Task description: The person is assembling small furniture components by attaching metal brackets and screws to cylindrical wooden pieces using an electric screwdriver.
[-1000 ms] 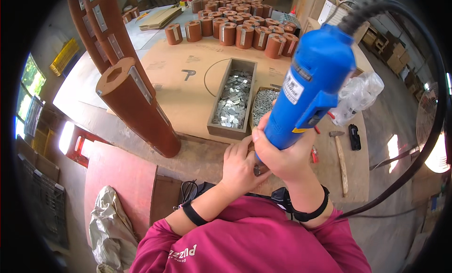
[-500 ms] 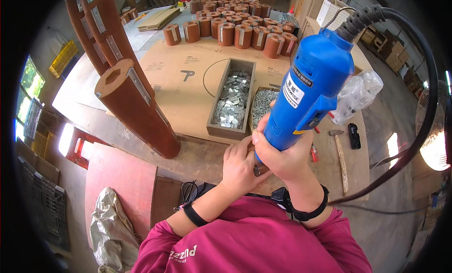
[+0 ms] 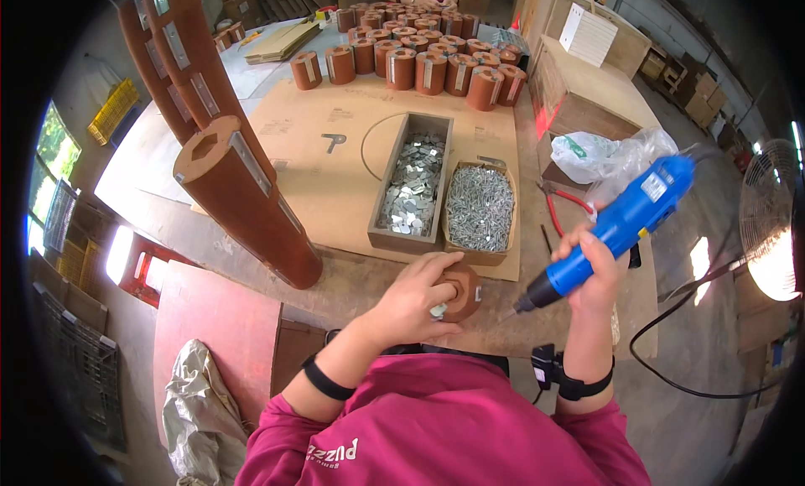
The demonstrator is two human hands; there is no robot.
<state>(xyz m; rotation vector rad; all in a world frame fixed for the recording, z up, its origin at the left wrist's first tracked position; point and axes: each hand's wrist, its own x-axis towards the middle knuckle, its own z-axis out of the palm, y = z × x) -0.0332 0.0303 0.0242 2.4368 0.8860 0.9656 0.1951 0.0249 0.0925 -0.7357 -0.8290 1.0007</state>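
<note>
My right hand (image 3: 597,272) is closed round a blue electric screwdriver (image 3: 625,222), whose black nose and thin bit point down and left toward the table. At the table's near edge, my left hand (image 3: 411,297) grips a short reddish-brown cylinder (image 3: 467,295) with a hole in its top; the fingers lie over its rim and partly hide it. The bit is apart from the cylinder, to its right. Just beyond stand a long grey-brown box (image 3: 377,222) of small flat metal plates (image 3: 415,180) and a cardboard box (image 3: 485,256) full of screws (image 3: 480,207).
Tall stacked brown columns (image 3: 251,201) lean at the left. Many similar cylinders (image 3: 432,71) crowd the far table, where another person's hands (image 3: 425,1) show. Red-handled pliers (image 3: 570,199), plastic bags (image 3: 616,155) and a fan (image 3: 771,226) are at the right. The tool's black cable (image 3: 671,385) loops there.
My right hand has carried the screwdriver right and tilted it over, away from my left hand. The cylinder under my left hand and the box of screws now show.
</note>
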